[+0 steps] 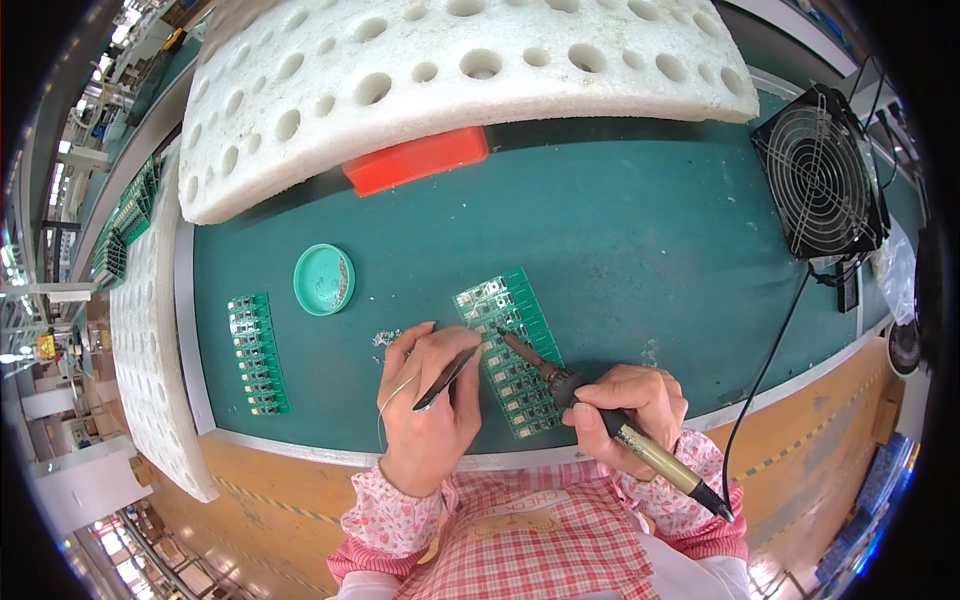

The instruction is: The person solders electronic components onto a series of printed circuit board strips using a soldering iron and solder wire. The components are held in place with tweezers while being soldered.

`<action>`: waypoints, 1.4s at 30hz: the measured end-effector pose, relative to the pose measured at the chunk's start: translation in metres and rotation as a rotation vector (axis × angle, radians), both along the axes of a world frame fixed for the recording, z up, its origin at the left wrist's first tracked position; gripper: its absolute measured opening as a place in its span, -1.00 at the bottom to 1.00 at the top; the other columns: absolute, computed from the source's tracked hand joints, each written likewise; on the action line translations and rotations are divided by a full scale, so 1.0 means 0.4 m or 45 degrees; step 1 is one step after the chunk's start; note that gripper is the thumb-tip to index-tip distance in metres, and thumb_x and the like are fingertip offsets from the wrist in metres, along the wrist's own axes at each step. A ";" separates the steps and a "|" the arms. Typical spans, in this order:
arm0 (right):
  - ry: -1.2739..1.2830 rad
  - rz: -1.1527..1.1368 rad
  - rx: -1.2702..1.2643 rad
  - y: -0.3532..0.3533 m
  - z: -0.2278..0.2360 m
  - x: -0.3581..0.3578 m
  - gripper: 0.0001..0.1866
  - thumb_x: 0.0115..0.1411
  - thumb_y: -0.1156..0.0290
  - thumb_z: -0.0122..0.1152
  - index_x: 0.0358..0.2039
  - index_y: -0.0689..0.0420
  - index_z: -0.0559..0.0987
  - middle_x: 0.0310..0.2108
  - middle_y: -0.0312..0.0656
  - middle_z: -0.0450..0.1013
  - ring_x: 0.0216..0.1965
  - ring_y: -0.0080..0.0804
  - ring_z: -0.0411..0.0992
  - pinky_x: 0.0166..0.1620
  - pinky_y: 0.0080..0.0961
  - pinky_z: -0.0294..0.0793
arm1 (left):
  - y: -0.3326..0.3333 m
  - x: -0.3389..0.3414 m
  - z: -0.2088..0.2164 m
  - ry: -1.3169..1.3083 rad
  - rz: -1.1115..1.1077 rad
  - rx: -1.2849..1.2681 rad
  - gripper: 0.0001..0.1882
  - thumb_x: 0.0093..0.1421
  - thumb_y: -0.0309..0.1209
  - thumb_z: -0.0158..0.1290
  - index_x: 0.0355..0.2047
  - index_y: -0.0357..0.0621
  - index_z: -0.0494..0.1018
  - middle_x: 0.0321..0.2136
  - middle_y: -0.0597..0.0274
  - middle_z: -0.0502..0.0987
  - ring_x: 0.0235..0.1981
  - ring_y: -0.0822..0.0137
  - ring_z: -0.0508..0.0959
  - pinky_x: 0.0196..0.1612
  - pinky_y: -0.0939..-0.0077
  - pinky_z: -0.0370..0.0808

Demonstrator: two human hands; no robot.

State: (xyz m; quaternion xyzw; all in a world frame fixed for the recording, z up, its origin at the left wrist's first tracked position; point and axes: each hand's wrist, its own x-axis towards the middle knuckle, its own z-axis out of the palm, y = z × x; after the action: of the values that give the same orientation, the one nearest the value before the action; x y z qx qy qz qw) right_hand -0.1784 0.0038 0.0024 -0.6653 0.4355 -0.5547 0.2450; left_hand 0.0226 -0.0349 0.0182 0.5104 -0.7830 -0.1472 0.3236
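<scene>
The two hands work just apart from each other, with a green circuit board panel [535, 385] lying on the table [620, 220] between them and slightly ahead. The right hand [632, 415] is closed around the grip of a soldering iron [648, 452], whose tip points leftward, away from the palm, and ends at the panel's upper part; whether it touches cannot be told. The left hand [432, 400] pinches a dark, slim, tweezer-like tool [445, 380], fingertips at the panel's left edge. A thin wire [380, 420] curves along this hand's outer side.

Just ahead and left of the left hand lies a scatter of small silvery bits [385, 338]; beyond it sits a round green dish [320, 280] with more small pieces inside. Farther left of that hand, a second board panel [258, 355] lies flat.

Well ahead of both hands are a red box [415, 162] and a thick white foam block [490, 70] with round holes. Beyond the right hand, to its right, stands a black fan [818, 170] with a wire guard. A black cable [765, 375] curves from near the fan toward the iron's rear end.
</scene>
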 end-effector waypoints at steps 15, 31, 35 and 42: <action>-0.029 -0.047 0.028 0.009 0.004 0.001 -0.69 -0.05 0.64 0.44 -0.28 0.22 0.54 -0.66 -0.24 0.47 -0.68 -0.39 0.51 -0.60 -0.50 0.45 | 0.017 0.004 -0.014 0.122 0.088 0.093 -0.81 0.11 -0.68 0.19 -0.24 -0.25 0.53 -0.28 0.11 0.63 -0.15 0.07 0.61 -0.03 0.32 0.52; 0.000 0.038 0.046 0.005 0.003 0.000 -0.74 0.02 0.59 0.45 -0.29 0.22 0.53 -0.67 -0.25 0.47 -0.70 -0.41 0.49 -0.62 -0.48 0.44 | 0.020 0.015 -0.019 0.188 0.106 0.089 -0.75 0.08 -0.69 0.20 -0.23 -0.19 0.53 -0.27 0.18 0.65 -0.24 0.19 0.58 -0.10 0.38 0.45; 0.011 0.051 0.041 0.002 0.005 0.000 -0.73 0.02 0.58 0.45 -0.29 0.22 0.53 -0.68 -0.26 0.45 -0.71 -0.41 0.48 -0.62 -0.49 0.44 | 0.020 0.020 -0.019 0.182 0.101 0.083 -0.71 0.03 -0.70 0.23 -0.22 -0.18 0.54 -0.28 0.18 0.66 -0.28 0.17 0.61 -0.10 0.37 0.44; -0.032 -0.016 0.043 0.009 0.003 0.004 -0.73 0.03 0.58 0.45 -0.29 0.21 0.52 -0.68 -0.25 0.45 -0.69 -0.40 0.48 -0.61 -0.47 0.44 | 0.043 0.089 -0.014 0.249 0.325 0.106 -0.76 0.09 -0.69 0.18 -0.22 -0.20 0.52 -0.23 0.17 0.65 -0.18 0.14 0.54 -0.08 0.36 0.45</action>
State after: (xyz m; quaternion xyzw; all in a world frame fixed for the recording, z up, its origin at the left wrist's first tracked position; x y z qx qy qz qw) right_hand -0.1768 0.0075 0.0035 -0.6513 0.4457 -0.5573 0.2581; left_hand 0.0581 -0.0176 0.0126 0.6020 -0.6698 -0.1862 0.3929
